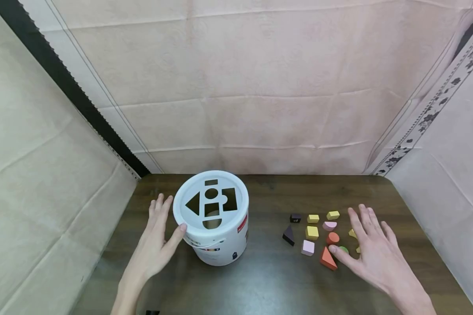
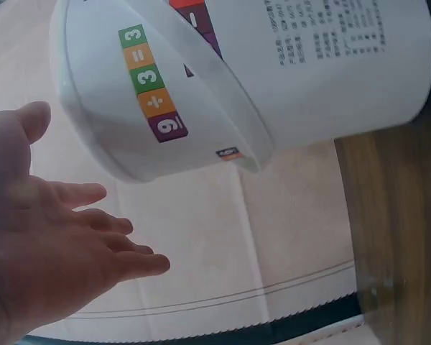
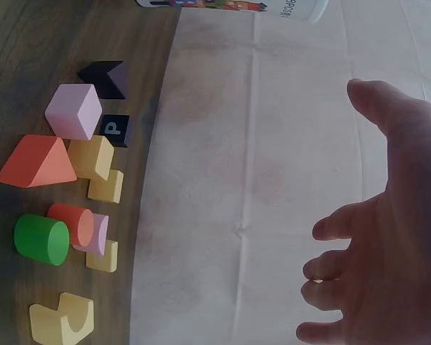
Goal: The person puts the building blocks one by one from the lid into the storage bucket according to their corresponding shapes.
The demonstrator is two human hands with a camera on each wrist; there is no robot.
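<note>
Left hand: held just left of the bucket, fingers straight and grip released; whether the rim is touched by the thumb of the left hand (image 1: 151,253) cannot be told.
Bucket: the white bucket (image 1: 228,247) is stood upright on the wooden table (image 1: 260,288), its handle (image 2: 205,79) lowered against the wall.
Lid: the bucket is capped by a pale lid (image 1: 195,222), pierced by triangular, round, rectangular, half-round and notched openings.
Contents: only shadow and patches of pale surface are shown through the openings; what is held inside cannot be told.
Dark blocks: a wedge (image 1: 288,235) and a small block (image 1: 295,218) are placed nearest the bucket, on its right.
Other blocks: farther right of the bucket, a lilac cube (image 1: 308,247), yellow blocks (image 1: 312,232), a red prism (image 1: 328,259), a pink half-round (image 1: 329,225), a red cylinder (image 1: 333,238) and a green cylinder (image 3: 41,239) are scattered.
Right hand: the right hand (image 1: 372,251) is held well right of the bucket, fingers spread and grip released, some blocks partly covered in the head view.
</note>
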